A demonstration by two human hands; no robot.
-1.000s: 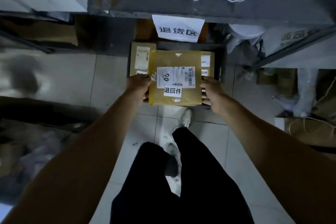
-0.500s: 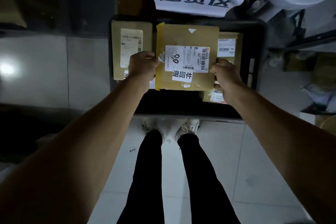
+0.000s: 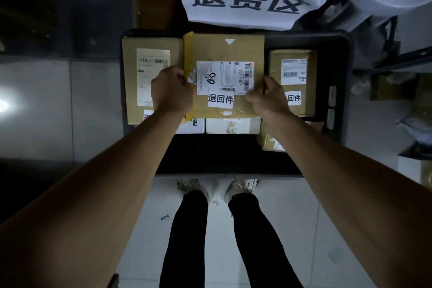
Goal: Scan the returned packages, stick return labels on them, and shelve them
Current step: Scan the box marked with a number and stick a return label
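Nearest the camera, two legs in black trousers (image 3: 187, 241) stand on pale floor tiles (image 3: 292, 229), shoes (image 3: 243, 187) just at the near edge of a black crate (image 3: 339, 100), with a small printed sticker (image 3: 164, 218) lying on the floor beside the left leg. Above the crate, the left hand (image 3: 171, 91) has its fingers curled round the left edge of a brown package (image 3: 224, 51), and the right hand (image 3: 268, 98) grips its right edge, thumb on top. That package, bearing a shipping label (image 3: 225, 77) and a white return label (image 3: 221, 99), sits across the middle of the crate over white boxes (image 3: 232, 126). Beside it lie a box at the left edge (image 3: 149, 82) and a smaller labelled box at the right (image 3: 293, 82). Beyond the far edge hangs a white paper sign (image 3: 247, 0)
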